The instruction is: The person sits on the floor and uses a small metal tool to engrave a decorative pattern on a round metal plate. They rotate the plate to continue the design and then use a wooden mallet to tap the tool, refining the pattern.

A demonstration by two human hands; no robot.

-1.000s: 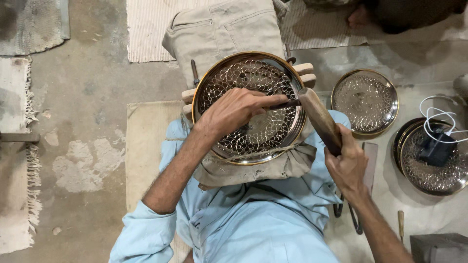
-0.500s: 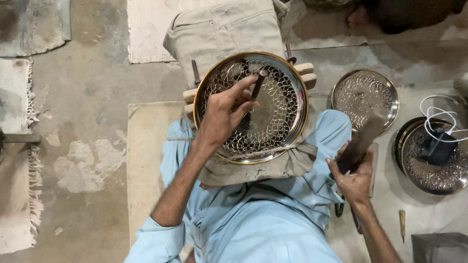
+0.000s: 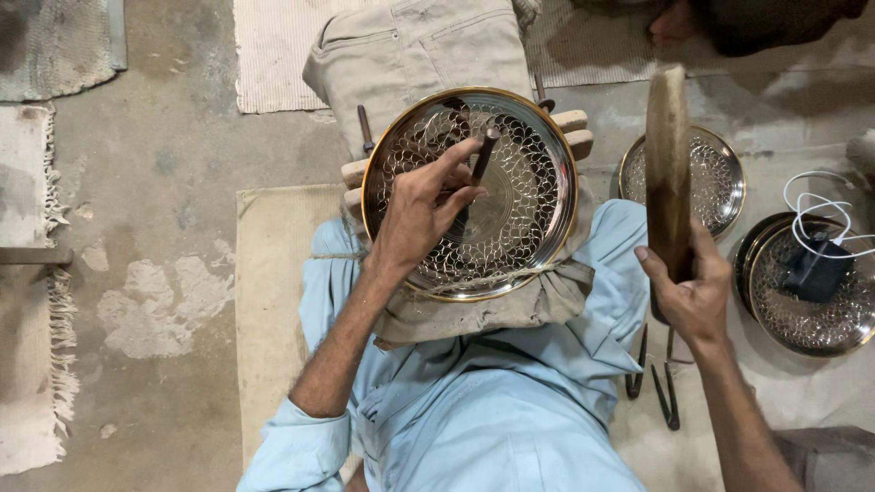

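The round metal tray (image 3: 510, 219) lies flat on a cloth-covered support across the person's lap, its brass-coloured rim whole and its floor cut into an openwork pattern of small loops. It looks stiff at the rim but thin and delicate across the pierced field, so I judge it bends or dents easily there; the rim is the safe place to take hold, and the polished metal is likely slippery to bare fingers. It probably carries some weight, yet not much for 1 hand.

The left hand (image 3: 424, 214) rests on the tray and pinches a slim dark chisel (image 3: 481, 155) between thumb and fingers, the tool tilted with its tip down on the pierced pattern. The tool is rigid and narrow, best gripped low on the shaft as it is here.

The right hand (image 3: 697, 296) is clenched around the lower end of a wooden mallet (image 3: 667, 164), raised upright off to the right of the tray and well apart from it. It looks solid and fairly heavy.

On the floor (image 3: 164, 182) to the right lie 2 more pierced trays (image 3: 720, 178), the farther 1 bearing a small dark box with a white cable (image 3: 825, 228). Dark metal tools (image 3: 663, 392) lie by the right wrist.
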